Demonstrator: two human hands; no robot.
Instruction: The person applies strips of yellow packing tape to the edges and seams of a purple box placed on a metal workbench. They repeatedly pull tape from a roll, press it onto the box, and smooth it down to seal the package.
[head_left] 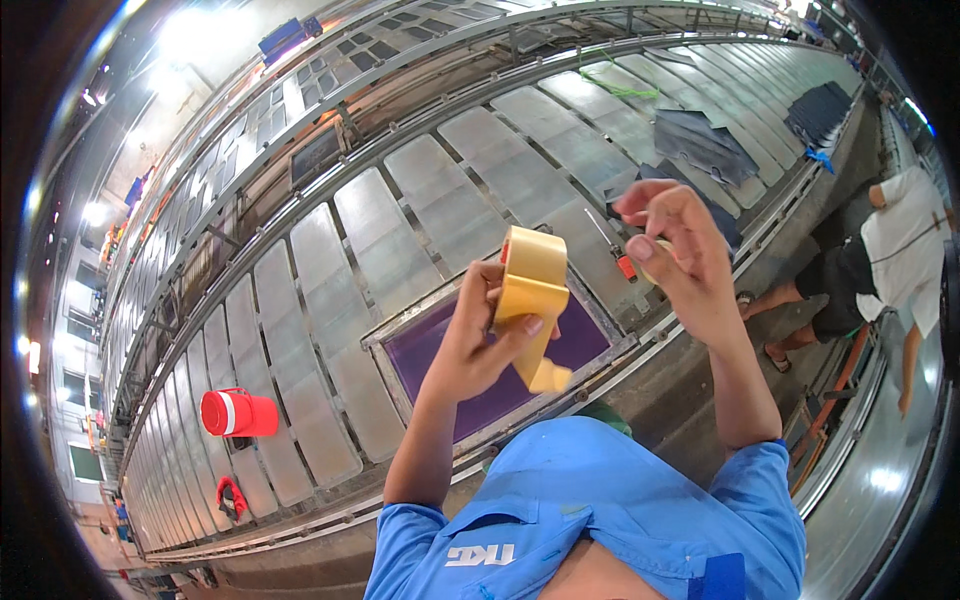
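Note:
A wide roll of yellowish tape [535, 270] is gripped in my left hand [475, 345], with the thumb pressed on its front side. From the roll a loose strip hangs down, and its end curls. To the right, apart from the roll, my right hand [685, 250] is raised with its fingers bent in. Between its thumb and fingers shows a small yellowish bit that looks like tape, partly hidden. Below both hands lies a framed printing screen [430, 350] with a purple mesh, set on the long table.
Pale flat panels [340, 270] line the long table. A red jug [240, 413] and a red cloth [231, 497] sit at left. Right of the screen lie a red-handled tool [626, 267] and dark sheets [705, 145]. Another person [900, 245] stands in the aisle at right.

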